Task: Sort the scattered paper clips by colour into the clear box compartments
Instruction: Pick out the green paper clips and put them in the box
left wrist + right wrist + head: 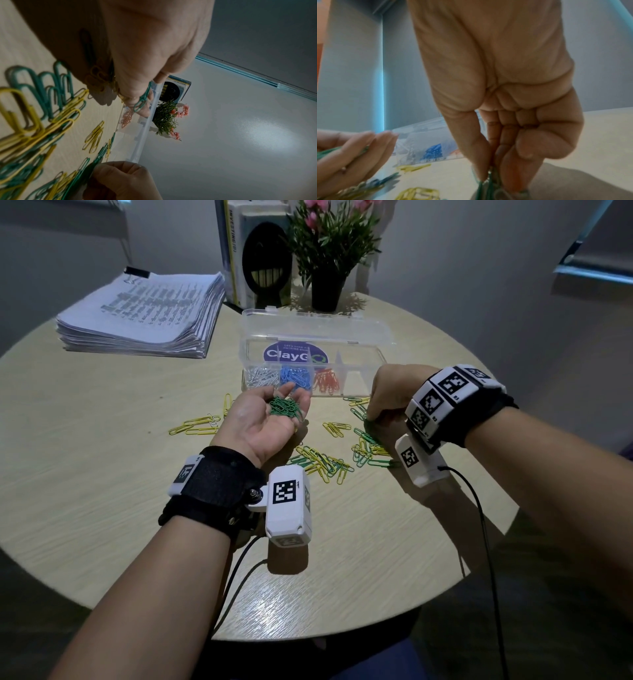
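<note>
Left hand (pixel 265 419): palm up, fingers loosely spread, cradling a heap of green clips (pixel 285 408) just near of the clear box (pixel 359 344). Right hand (pixel 390 393): fingertips pressed together, pinching green clips (pixel 485 184) out of the mixed scatter (pixel 329 460) at centre right. Risks: spill from the unclosed palm if tilted; snagged yellow clips (pixel 337 429) lifted along, since bent wire loops interlock. Thin, smooth, coated wire; rigid transparent plastic; matte wood-grain table (pixel 102 474).
</note>
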`<state>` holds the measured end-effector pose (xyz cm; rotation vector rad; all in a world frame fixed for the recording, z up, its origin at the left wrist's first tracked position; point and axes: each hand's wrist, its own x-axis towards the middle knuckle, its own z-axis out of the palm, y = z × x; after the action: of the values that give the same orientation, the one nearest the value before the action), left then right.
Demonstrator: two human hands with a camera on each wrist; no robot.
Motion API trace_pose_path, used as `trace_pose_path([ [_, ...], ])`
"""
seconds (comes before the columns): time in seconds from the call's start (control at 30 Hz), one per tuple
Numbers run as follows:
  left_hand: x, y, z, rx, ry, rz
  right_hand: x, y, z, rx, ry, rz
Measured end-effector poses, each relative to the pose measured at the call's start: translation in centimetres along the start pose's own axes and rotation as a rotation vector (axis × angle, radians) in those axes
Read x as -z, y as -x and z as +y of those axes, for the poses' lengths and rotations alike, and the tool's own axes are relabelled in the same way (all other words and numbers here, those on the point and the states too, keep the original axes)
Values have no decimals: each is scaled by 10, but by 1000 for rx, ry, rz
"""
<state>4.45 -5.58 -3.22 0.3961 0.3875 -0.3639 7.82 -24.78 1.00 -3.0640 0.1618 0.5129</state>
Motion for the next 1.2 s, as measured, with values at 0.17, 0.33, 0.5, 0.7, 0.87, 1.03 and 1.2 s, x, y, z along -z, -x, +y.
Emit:
trace_pose_path([
  [0.17,1,-1,0,-6,-7,-6,-5,-1,-8,5,35,-18],
  [0.33,0,0,-1,-8,-14,0,-8,-4,-16,13,85,-19],
  [0.5,1,1,-1,-10,-25,-2,-9,-4,-20,38,105,17],
  [0.7,2,-1,0,-2,-36,-6,-11,-6,-19,22,-1,3],
  [0.87,2,-2,0,-4,-57,-12,3,-4,-19,44,-236,69],
  [1.03,2,-3,-3,-3,-159,-20,21,18,-48,261,-616,26],
  [1.2,4,-6,-4,-5,-203,-62,19,27,-79,389,-652,-45],
])
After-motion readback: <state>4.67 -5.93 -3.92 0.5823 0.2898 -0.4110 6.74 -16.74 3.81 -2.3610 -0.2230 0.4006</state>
